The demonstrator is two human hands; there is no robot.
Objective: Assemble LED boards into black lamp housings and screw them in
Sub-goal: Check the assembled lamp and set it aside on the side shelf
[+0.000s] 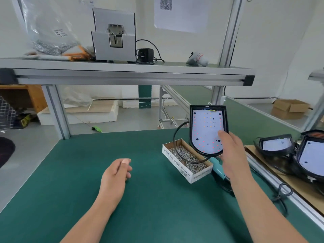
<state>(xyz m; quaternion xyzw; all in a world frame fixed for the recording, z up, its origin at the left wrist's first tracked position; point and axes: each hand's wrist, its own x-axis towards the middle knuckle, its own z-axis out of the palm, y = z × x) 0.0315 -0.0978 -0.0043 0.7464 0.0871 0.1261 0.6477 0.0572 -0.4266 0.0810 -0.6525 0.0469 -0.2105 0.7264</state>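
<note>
My right hand [231,151] grips a black lamp housing [226,120] by its lower right edge and holds it up, tilted, above the table. A white LED board [206,127] with red and yellow dots sits inside it, my thumb pressing on the board. A black cable [176,137] loops down from the housing over a cardboard box of small screws [185,159]. My left hand [116,172] hovers low over the green mat [87,181], fingers loosely curled with nothing visible in them.
A teal electric screwdriver [218,168] lies behind the screw box, partly hidden by my right arm. Two more black housings with boards [275,143] [311,158] rest on cardboard at the right. An aluminium shelf [122,74] crosses overhead with a screw feeder [114,35] on it.
</note>
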